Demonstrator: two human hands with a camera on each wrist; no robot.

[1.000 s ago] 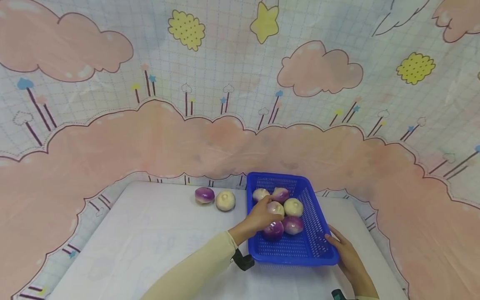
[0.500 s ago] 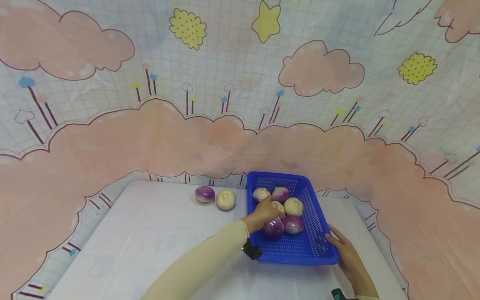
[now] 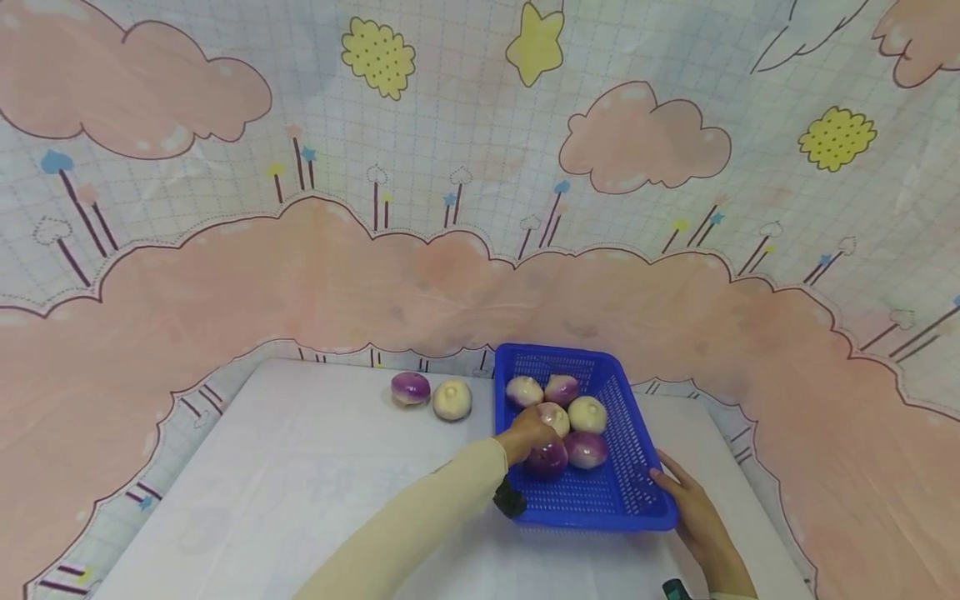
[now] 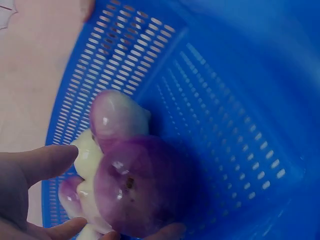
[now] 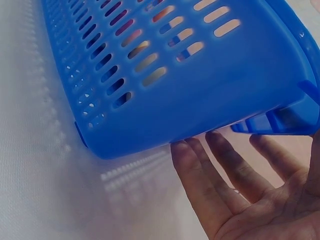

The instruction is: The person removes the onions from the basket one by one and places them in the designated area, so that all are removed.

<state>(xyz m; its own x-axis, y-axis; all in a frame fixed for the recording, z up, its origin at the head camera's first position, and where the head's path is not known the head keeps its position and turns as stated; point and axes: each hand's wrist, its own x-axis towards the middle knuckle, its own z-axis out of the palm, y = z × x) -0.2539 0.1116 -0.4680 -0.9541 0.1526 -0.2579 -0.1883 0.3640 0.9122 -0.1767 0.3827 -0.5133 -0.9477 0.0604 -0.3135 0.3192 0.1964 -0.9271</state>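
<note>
A blue perforated basket [image 3: 592,523] holds several glossy purple-and-white onions. My left hand [image 3: 528,435] is inside it, over the left part of the group, beside a pale onion [image 3: 557,419] and a purple onion [image 3: 547,461]. In the left wrist view the thumb [image 4: 52,162] stands apart from the fingers, and the near purple onion [image 4: 142,187] partly hides the fingertips. At the basket's right front corner my right hand [image 3: 703,521] holds the rim, thumb over the edge. Its fingers [image 5: 240,172] touch the outer wall in the right wrist view.
On the white table [image 3: 285,467], left of the basket, lie a purple onion [image 3: 410,388] and a pale onion [image 3: 452,400]. A patterned cloth [image 3: 420,292] with clouds and stars hangs behind and around the table.
My left hand has drawn back slightly toward me over the onions, and more of the pale middle onion shows. The right hand and the basket stay in place.
</note>
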